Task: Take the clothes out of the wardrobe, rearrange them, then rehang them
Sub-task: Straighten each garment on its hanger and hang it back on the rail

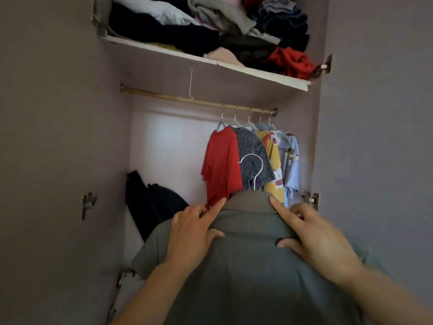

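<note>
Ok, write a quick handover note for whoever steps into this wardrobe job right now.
Left hand and right hand each grip the grey shirt by a shoulder, index fingers along its collar.
Its white hanger hook sticks up, not yet on the rod.
Done: a row of clothes hangs at the rod's right end, red T-shirt leftmost.
Left: hook the grey shirt onto the rod; maybe the dark garment lower left too.

I log the rail (164, 96) bare along its left stretch, save one wire hook (191, 84) dangling to it from the shelf (262, 72). Right end crowded by hung garments (248, 158). Low left, a dark bundle (152, 202). Near, the grey shirt (246, 266) screens the lower opening.
</note>
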Demonstrator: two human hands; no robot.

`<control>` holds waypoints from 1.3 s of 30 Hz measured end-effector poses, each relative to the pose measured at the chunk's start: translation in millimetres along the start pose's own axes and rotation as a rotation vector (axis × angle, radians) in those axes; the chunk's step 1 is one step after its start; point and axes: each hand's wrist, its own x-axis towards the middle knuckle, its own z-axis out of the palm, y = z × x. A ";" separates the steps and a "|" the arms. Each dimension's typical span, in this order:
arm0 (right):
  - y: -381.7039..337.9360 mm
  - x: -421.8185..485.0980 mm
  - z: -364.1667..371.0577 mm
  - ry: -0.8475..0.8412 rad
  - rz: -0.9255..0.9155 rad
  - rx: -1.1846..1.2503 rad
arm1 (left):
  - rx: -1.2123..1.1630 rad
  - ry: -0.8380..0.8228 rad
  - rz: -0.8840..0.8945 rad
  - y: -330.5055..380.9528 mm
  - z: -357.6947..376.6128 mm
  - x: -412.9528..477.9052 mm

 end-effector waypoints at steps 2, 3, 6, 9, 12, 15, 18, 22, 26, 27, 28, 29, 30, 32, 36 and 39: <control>15.7 34.9 18.9 -0.038 -0.032 0.019 | 0.069 0.027 0.013 -19.2 20.6 20.9; 21.2 52.1 25.9 -0.047 -0.055 0.005 | 0.073 0.032 0.012 -28.4 28.6 32.1; 33.2 105.3 48.6 0.030 -0.101 0.020 | 0.090 0.051 -0.003 -60.2 50.7 66.4; 38.2 158.6 68.3 0.067 -0.102 0.034 | 0.131 0.021 -0.060 -93.2 69.1 103.7; 39.5 213.0 86.1 0.134 -0.134 -0.008 | 0.091 -0.031 -0.190 -126.8 90.3 141.8; 33.6 267.3 101.9 0.161 -0.135 -0.166 | 0.080 -0.051 -0.233 -167.6 120.2 176.4; 26.4 329.4 112.9 0.138 -0.089 -0.259 | 0.010 -0.057 -0.256 -209.0 150.9 212.4; 24.1 409.8 131.0 0.137 -0.016 -0.331 | -0.019 -0.072 -0.224 -251.6 184.8 252.5; 26.3 475.1 139.0 0.207 0.071 -0.368 | -0.036 -0.045 -0.199 -284.4 210.3 287.9; 26.3 488.9 139.4 0.221 0.097 -0.378 | -0.044 -0.035 -0.193 -290.3 216.7 294.4; 26.4 501.8 140.4 0.236 0.123 -0.383 | -0.053 -0.029 -0.185 -295.0 222.1 298.8; 26.2 513.3 141.5 0.248 0.143 -0.384 | -0.067 -0.025 -0.181 -299.6 228.1 301.9; 25.8 523.9 143.0 0.256 0.161 -0.386 | -0.085 -0.026 -0.182 -303.4 234.2 303.5; 25.7 542.1 148.1 0.257 0.181 -0.399 | -0.115 -0.038 -0.181 -310.4 246.1 302.4; 25.7 562.2 172.7 0.188 0.214 -0.390 | -0.131 -0.061 -0.156 -323.6 269.4 292.4; 27.3 559.8 198.4 0.156 0.263 -0.390 | -0.132 -0.114 -0.146 -328.6 286.0 279.2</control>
